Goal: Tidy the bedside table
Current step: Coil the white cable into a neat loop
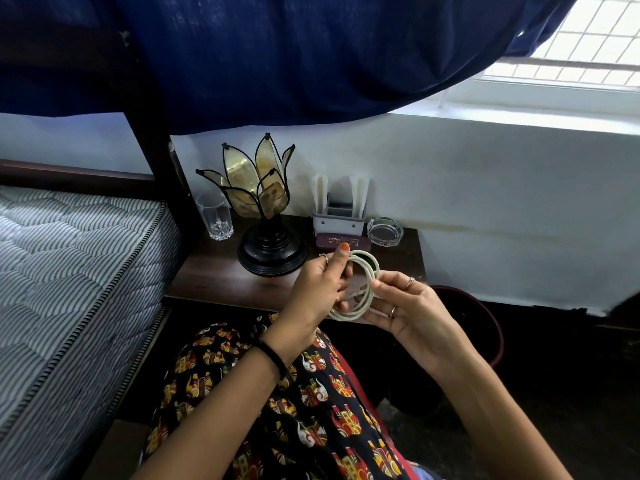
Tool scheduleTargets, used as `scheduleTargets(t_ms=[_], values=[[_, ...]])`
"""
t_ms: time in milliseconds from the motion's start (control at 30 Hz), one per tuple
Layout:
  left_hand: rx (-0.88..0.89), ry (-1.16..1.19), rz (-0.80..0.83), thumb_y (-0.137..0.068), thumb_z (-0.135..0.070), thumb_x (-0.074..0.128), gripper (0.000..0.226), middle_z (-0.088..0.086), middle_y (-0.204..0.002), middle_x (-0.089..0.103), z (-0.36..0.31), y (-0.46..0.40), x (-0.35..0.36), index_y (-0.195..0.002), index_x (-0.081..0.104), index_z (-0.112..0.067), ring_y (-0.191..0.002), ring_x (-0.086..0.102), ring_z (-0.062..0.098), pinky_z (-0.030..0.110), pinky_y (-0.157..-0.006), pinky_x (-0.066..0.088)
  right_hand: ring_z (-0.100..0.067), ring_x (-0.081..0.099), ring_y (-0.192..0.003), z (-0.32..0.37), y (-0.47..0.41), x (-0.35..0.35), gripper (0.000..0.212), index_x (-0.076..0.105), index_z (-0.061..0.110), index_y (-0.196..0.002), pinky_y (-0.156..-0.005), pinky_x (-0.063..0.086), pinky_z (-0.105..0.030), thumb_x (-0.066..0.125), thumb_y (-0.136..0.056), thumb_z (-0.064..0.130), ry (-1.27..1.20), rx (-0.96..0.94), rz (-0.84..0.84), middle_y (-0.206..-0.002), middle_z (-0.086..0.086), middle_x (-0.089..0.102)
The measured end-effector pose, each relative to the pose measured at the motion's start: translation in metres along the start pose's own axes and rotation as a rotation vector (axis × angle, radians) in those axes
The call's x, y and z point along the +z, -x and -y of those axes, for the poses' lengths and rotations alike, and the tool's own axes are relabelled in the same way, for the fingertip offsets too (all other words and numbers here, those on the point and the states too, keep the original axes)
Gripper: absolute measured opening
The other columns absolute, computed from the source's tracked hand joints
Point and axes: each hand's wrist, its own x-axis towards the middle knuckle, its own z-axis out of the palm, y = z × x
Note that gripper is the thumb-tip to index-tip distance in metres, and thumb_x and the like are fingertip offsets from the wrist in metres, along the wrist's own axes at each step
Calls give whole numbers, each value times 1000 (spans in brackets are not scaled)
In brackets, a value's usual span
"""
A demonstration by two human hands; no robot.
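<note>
A white cable [364,271] is wound into a coil of several loops, held in the air just in front of the dark wooden bedside table [214,275]. My left hand [320,282] grips the coil's left side, with the index finger raised. My right hand [408,306] pinches the coil's right side between thumb and fingers. On the table stand a lotus-shaped lamp [263,209] on a black base, an empty drinking glass [215,216], a grey holder [341,216] with white items, a maroon case [343,241] and a glass ashtray [385,232].
A bed with a striped mattress [69,271] lies to the left, its dark post beside the table. A dark blue curtain [277,57] hangs overhead. A dark red bin [485,327] stands on the floor right of the table. My patterned lap fills the foreground.
</note>
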Motion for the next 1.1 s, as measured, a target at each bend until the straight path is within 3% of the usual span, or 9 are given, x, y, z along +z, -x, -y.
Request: scheduleTargets(t_ms=[167, 400, 533, 667, 767, 867, 933, 1000, 1100], values=[[166, -405, -90, -94, -49, 39, 44, -7, -53, 43, 7, -2, -4, -62, 48, -20, -54, 42, 14, 31, -60, 38, -24, 70, -71, -4, -2, 3, 28, 60, 1, -99, -75, 59, -38, 68, -72, 2, -27, -5, -30, -82, -15, 68], [126, -351, -174, -95, -48, 39, 44, -3, -58, 49, 9, -6, -5, -66, 52, -18, -61, 48, 19, 41, -70, 47, -21, 69, -71, -8, -7, 7, 48, 55, 9, -121, -67, 60, -36, 67, -76, -2, -7, -82, -48, -83, -10, 65], [151, -333, -269, -96, -46, 39, 48, 2, -59, 61, 10, -9, -3, -61, 53, -16, -62, 63, 27, 39, -71, 52, -22, 69, -84, -13, -6, 8, 64, 46, 28, -130, -69, 57, -25, 66, -80, -8, 286, -233, -50, -89, -10, 67], [152, -357, -314, -96, -46, 40, 46, -3, -58, 68, 12, -13, -4, -60, 53, -20, -58, 67, 11, 25, -60, 53, -18, 67, -96, -15, -5, 8, 37, 64, 26, -109, -84, 55, -26, 70, -81, 3, 655, -337, -2, -106, -2, 66], [133, -343, -303, -96, -46, 39, 44, 13, -76, 72, 13, -15, -7, -63, 51, -20, -71, 70, 27, 44, -72, 56, 0, 63, -91, -18, -7, 6, 22, 68, 23, -100, -79, 47, -7, 71, -82, 11, 855, -408, -30, -107, 9, 61], [138, -389, -317, -96, -45, 38, 44, 18, -78, 71, 14, -18, -9, -64, 52, -18, -75, 69, 32, 48, -78, 53, 19, 51, -96, -23, -13, 2, 24, 66, 28, -104, -75, 37, 5, 71, -83, 17, 1072, -474, -54, -108, 18, 53], [133, -412, -317, -96, -45, 38, 45, 18, -77, 70, 14, -19, -12, -66, 53, -16, -73, 68, 31, 47, -78, 53, 14, 46, -104, -26, -19, -1, 23, 66, 30, -105, -83, 35, 2, 70, -84, 22, 1202, -498, -66, -116, 15, 47], [116, -445, -304, -96, -45, 38, 46, 15, -73, 69, 16, -20, -14, -66, 54, -14, -75, 67, 32, 45, -77, 53, -4, 40, -120, -28, -24, -2, 19, 66, 27, -103, -98, 35, -16, 68, -85, 24, 1278, -490, -58, -132, 7, 39], [121, -480, -307, -97, -42, 40, 46, 14, -64, 60, 20, -20, -15, -62, 50, -14, -78, 63, 36, 41, -73, 48, -18, 32, -129, -28, -26, 2, 16, 67, 23, -101, -101, 32, -29, 68, -85, 23, 1280, -522, -60, -140, 1, 33]])
